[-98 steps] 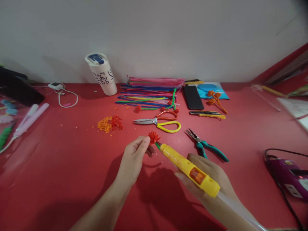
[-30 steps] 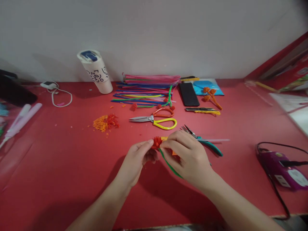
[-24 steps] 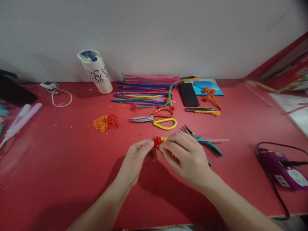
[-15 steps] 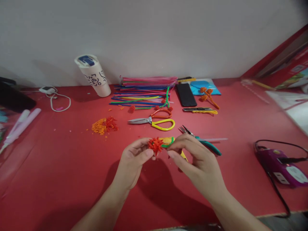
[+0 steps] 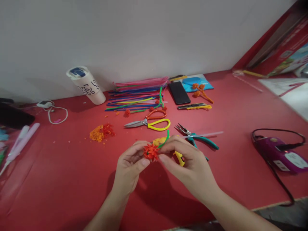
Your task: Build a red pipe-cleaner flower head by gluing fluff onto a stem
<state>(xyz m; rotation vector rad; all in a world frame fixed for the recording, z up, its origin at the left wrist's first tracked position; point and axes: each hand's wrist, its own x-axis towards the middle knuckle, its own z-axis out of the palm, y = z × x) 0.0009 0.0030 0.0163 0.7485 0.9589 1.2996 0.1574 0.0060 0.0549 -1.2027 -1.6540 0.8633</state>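
A small red flower (image 5: pixel 151 152) with many pointed petals is pinched between the thumb and fingers of my left hand (image 5: pixel 128 168). Its green pipe-cleaner stem (image 5: pixel 166 138) sticks up to the right, behind the fingers of my right hand (image 5: pixel 187 160). That hand's thumb and fingertips are closed at the flower's right side, where petals and stem meet; the exact contact is partly hidden. Beneath the hands lies a yellow tool (image 5: pixel 179 158), mostly covered. Just beyond are scissors (image 5: pixel 146 123) with one red and one yellow handle.
Teal-handled pliers (image 5: pixel 204 141) lie right of the hands, a translucent stick (image 5: pixel 211 133) across them. Orange and red clippings (image 5: pixel 97 133) are heaped at left. Pipe cleaners (image 5: pixel 137 93), a phone (image 5: pixel 179 93) and a tumbler (image 5: pixel 88 86) are at the back. A purple power box (image 5: pixel 279 154) stands right.
My right fingertips have moved in against the flower. The green stem's free end now points up instead of lying sideways. The whole view has tilted slightly.
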